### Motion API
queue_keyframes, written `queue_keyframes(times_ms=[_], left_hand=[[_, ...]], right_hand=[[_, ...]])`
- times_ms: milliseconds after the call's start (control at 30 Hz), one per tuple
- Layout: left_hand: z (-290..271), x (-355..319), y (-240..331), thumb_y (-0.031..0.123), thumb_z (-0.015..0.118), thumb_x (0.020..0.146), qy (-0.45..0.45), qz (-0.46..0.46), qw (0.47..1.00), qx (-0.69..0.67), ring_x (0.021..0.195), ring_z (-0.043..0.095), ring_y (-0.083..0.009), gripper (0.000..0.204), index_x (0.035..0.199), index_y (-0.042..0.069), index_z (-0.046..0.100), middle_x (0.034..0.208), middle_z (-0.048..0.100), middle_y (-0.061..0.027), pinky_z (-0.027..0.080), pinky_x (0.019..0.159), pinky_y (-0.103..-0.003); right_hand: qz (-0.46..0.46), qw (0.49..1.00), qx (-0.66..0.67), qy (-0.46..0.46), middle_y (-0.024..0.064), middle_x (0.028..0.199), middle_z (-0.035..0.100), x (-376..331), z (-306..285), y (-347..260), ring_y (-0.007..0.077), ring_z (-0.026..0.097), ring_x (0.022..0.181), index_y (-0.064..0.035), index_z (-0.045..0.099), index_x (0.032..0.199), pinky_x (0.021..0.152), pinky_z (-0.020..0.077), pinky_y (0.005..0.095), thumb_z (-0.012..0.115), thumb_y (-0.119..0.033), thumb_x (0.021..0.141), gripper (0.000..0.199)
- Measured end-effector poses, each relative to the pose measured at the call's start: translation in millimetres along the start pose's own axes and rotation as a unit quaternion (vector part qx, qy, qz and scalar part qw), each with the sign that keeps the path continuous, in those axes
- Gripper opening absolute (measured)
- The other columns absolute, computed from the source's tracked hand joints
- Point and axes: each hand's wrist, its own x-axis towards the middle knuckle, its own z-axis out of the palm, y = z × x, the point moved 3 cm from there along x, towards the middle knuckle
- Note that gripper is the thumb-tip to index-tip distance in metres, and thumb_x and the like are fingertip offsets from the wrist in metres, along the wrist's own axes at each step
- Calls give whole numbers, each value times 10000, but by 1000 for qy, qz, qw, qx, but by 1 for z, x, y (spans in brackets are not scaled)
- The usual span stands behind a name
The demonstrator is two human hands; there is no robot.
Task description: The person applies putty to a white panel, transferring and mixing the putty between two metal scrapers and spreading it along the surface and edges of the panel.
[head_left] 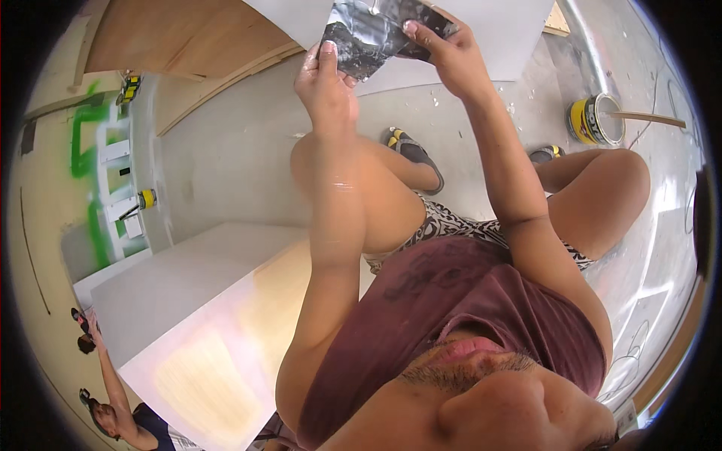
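At the top of the view my left hand (329,86) is closed on a dark flat plate (357,49) smeared with white paste, its thumb on the near face. Close to its right, my right hand (457,60) pinches a second dark flat blade (417,37), also streaked with white. The two pieces meet or overlap; whether they are joined I cannot tell. Both are held up in front of a pale grey-white panel (481,26), and their upper parts are cut off by the frame's edge.
A yellow and black paint can (596,120) with a wooden stick (647,118) stands at right. A large white box-like piece (203,263) lies at left, with a co-worker (124,417) beyond it. Another can (147,198) stands by the green-marked wall. Wooden boards (195,45) lean far left.
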Motion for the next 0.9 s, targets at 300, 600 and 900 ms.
queue_keyframes(times_ms=[300,600,900], left_hand=[[-6,2,2,134,605,959,9,31,999,44,756,628,-150,292,1165,-73,591,960,656,-99,501,588,-266],[13,-13,-3,175,595,973,-20,69,966,248,727,593,-124,364,1238,-75,593,895,670,-87,494,630,-260],[14,-21,-7,143,593,957,-83,77,895,431,708,583,-105,311,1131,-110,642,880,688,-80,489,656,-267]], right_hand=[[131,954,-242,-118,54,868,683,-1,-36,-22,115,641,762,6,618,1212,633,553,277,644,-198,924,354],[104,989,-92,50,90,875,689,-5,-31,-5,156,678,686,46,641,1067,518,561,291,717,-144,853,296],[-41,944,117,306,104,920,681,25,-109,43,178,683,747,49,626,1064,622,589,333,620,-25,885,194]])
